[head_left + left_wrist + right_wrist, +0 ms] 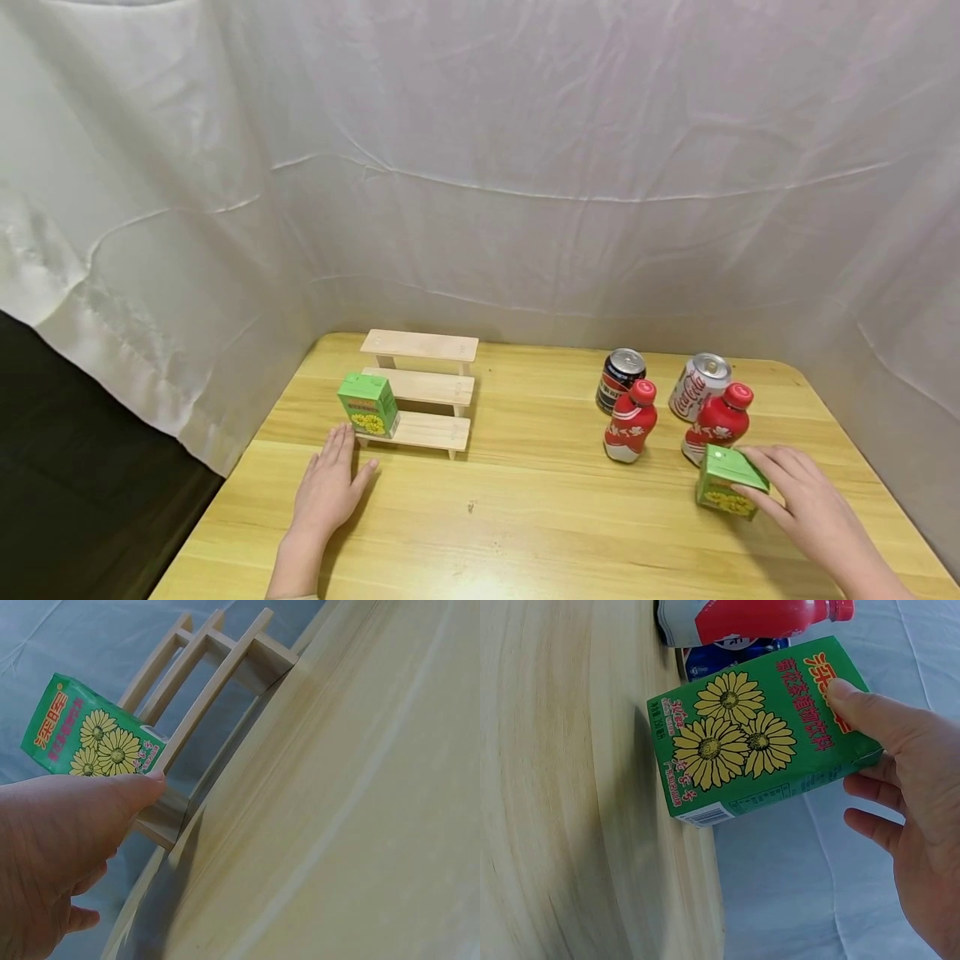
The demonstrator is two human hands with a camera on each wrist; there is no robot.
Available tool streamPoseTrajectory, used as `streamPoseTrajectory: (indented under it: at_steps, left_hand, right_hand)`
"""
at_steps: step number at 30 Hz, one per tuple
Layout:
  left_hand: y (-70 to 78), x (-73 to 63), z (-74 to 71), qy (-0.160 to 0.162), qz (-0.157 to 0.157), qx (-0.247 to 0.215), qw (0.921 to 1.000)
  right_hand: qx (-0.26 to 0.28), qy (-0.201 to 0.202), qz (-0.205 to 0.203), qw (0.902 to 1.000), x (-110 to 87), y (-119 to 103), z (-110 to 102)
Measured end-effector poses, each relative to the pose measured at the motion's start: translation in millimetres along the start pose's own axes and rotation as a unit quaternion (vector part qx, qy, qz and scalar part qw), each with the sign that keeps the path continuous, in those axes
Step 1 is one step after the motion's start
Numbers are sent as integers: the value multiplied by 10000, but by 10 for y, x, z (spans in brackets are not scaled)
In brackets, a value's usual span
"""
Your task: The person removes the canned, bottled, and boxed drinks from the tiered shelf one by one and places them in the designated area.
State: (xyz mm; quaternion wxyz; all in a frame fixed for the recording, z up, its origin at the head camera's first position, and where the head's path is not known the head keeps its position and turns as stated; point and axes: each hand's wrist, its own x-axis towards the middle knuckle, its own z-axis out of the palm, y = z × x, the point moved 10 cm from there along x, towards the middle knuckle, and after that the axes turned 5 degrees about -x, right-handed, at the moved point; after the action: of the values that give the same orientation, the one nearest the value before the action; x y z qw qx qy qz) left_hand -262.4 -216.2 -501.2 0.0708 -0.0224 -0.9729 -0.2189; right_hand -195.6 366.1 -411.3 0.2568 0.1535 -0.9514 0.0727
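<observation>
My right hand point(798, 492) pinches a green drink carton point(742, 727) with yellow flowers on it, thumb on the printed front and fingers behind. In the right wrist view the carton's lower end appears slightly off the tabletop. A second green carton point(369, 406) stands at the left end of the lowest step of a small wooden three-step rack point(427, 429). My left hand point(327, 483) lies by the rack's front left corner with its fingers extended. In the left wrist view its thumb point(139, 791) reaches the lowest step's edge, just below that carton; whether they touch I cannot tell.
Two red bottles point(631, 422) point(717, 423) stand on the right side of the wooden table point(525, 517). Behind them are a dark can point(621, 380) and a silver Coca-Cola can point(700, 386). A pale curtain point(540, 183) hangs along the back and sides.
</observation>
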Motion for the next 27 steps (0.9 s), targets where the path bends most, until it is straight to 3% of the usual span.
streamPoseTrajectory:
  at_steps: [15, 27]
  left_hand:
    - [-18, 14, 5, 12, 30, 14, 10000]
    - [-28, 16, 24, -2, 22, 7, 10000]
  right_hand:
    - [59, -177, 49, 9998, 32, 25, 36]
    - [156, -24, 236, 9996, 59, 87, 34]
